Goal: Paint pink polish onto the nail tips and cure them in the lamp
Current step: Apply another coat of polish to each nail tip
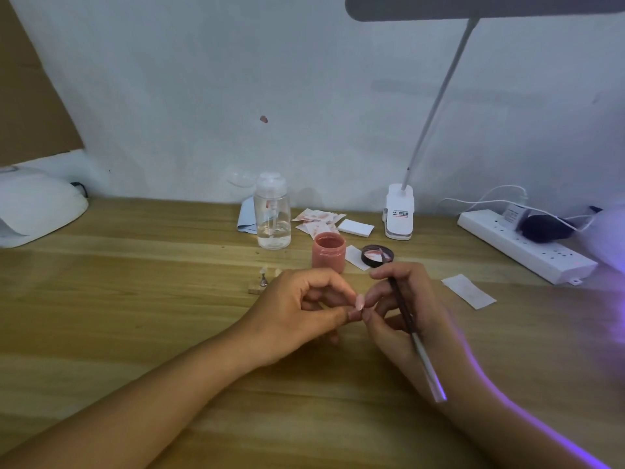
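Observation:
My left hand [297, 309] pinches a small pale pink nail tip [359, 302] between thumb and forefinger above the wooden table. My right hand [402, 306] touches the same tip with its fingertips and holds a thin brush [414, 336], dark at the front and clear at the back end. Just behind my hands stands the open pink polish jar [328, 252], with its black lid [377, 255] lying upturned to its right. A white curing lamp [37, 208] sits at the far left edge. A small stand with another nail tip [263, 278] is left of the jar.
A clear pump bottle [273, 214] stands at the back, with stained wipes [318, 221] and a white pad [355, 227] beside it. A clip-on desk lamp [399, 211] rises at back right. A white power strip [527, 247] and a loose wipe [468, 291] lie to the right.

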`<move>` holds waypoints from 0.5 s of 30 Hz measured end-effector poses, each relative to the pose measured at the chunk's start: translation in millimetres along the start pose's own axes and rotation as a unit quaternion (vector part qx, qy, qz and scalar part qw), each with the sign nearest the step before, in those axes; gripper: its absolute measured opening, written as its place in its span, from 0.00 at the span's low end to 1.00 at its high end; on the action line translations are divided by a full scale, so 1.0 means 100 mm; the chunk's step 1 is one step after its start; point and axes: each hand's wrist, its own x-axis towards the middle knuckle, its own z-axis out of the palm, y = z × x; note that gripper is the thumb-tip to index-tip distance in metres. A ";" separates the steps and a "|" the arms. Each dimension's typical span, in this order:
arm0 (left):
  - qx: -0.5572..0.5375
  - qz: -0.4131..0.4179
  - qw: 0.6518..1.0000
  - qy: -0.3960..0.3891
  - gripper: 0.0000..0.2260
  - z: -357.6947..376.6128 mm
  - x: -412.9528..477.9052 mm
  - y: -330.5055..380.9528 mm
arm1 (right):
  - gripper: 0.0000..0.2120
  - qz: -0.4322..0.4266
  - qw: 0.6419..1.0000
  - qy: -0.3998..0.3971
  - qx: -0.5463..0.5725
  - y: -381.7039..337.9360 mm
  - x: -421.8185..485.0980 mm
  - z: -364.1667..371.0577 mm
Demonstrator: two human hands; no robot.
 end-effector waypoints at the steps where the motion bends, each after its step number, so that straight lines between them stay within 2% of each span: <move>1: -0.006 -0.006 1.000 0.003 0.08 0.00 0.00 0.01 | 0.24 -0.002 1.000 0.007 -0.001 0.00 0.00 0.01; 10: -0.027 -0.037 0.998 0.029 0.06 0.01 0.01 0.04 | 0.25 -0.029 0.999 0.032 -0.022 -0.03 -0.01 0.04; 15: 0.022 -0.024 0.999 0.039 0.07 0.01 0.00 0.03 | 0.26 -0.047 0.996 0.033 -0.068 -0.06 -0.02 0.03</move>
